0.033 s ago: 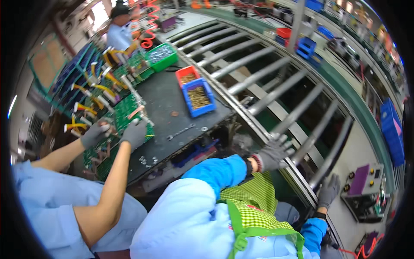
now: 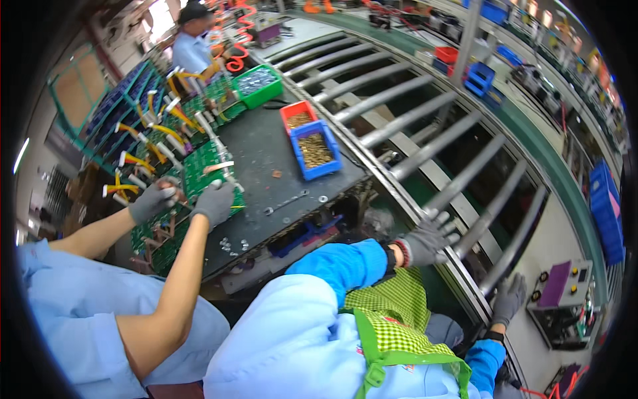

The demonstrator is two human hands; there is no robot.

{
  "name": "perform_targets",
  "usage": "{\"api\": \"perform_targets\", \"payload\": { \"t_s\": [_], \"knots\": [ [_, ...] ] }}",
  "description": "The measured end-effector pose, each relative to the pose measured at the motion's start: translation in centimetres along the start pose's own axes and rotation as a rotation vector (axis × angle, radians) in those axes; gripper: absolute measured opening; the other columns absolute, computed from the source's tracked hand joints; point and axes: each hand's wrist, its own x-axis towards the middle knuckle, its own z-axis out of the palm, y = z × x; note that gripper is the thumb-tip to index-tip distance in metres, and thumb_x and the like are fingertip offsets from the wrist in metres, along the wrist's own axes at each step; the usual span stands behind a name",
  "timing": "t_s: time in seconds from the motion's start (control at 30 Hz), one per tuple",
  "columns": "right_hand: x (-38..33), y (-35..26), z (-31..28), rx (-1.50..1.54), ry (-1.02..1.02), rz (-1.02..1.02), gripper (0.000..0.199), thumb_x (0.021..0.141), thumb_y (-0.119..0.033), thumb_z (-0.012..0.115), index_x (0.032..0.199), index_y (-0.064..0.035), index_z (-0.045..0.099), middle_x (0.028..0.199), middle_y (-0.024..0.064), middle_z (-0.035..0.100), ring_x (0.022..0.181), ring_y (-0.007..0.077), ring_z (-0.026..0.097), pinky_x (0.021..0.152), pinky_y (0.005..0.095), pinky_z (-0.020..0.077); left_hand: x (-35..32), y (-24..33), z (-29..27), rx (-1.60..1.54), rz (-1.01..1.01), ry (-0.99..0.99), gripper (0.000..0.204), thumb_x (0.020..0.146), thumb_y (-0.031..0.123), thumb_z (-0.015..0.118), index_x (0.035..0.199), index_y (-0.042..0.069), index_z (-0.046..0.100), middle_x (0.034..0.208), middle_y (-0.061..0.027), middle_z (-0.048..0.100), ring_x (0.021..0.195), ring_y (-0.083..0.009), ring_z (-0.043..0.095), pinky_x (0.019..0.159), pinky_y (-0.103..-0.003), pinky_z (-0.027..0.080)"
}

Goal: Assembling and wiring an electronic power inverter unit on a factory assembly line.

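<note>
My left hand (image 2: 428, 241), in a grey glove, lies over the near rail of the roller conveyor (image 2: 392, 199). Its fingers are spread apart and nothing is in them. At the conveyor's near right end, my right hand (image 2: 510, 299) rests on the white tabletop (image 2: 531, 256), also gloved in grey. Its fingers are stretched out and it holds nothing. Close to the right hand stands a metal box (image 2: 565, 289) with a purple panel and black knobs.
A co-worker's gloved hands (image 2: 214, 203) work at green circuit boards (image 2: 203, 169) on the left. Their dark bench (image 2: 262, 149) bears a wrench (image 2: 287, 202), loose nuts, and blue (image 2: 312, 149), red (image 2: 297, 116) and green (image 2: 257, 86) bins. Another person (image 2: 193, 46) is farther back.
The whole view has shifted slightly, so the bench and bins sit a little farther right. Both my hands keep their places at the conveyor and the tabletop.
</note>
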Motion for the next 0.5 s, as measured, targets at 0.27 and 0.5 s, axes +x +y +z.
{"api": "perform_targets", "payload": {
  "t_s": [0.27, 0.5],
  "knots": [
    [-0.1, 0.5, -0.6, 0.066, -0.062, 0.028, 0.052, 0.093, -0.032, 0.052, 0.136, -0.0026, 0.049, 0.145, 0.0207, 0.042, 0.135, 0.0346, 0.036, 0.112, 0.0422, 0.0268, -0.4, -1.0, 1.3, -0.065, 0.024, -0.001, 0.074, 0.081, 0.059, 0.056, 0.141, 0.016, 0.047, 0.147, -0.0156, 0.042, 0.143, -0.0434, 0.019, 0.115, -0.061, 0.001],
    [-4.1, -8.6, -2.6, 0.437, 0.183, -0.263, 0.048, 0.092, -0.030, 0.056, 0.131, -0.0004, 0.052, 0.140, 0.0216, 0.045, 0.133, 0.0388, 0.039, 0.111, 0.0473, 0.0288, -0.3, -1.0, 2.3, -0.068, 0.030, 0.085, 0.074, 0.079, 0.059, 0.059, 0.137, 0.014, 0.051, 0.144, -0.0160, 0.045, 0.143, -0.0433, 0.021, 0.115, -0.060, 0.002]
  ]
}}
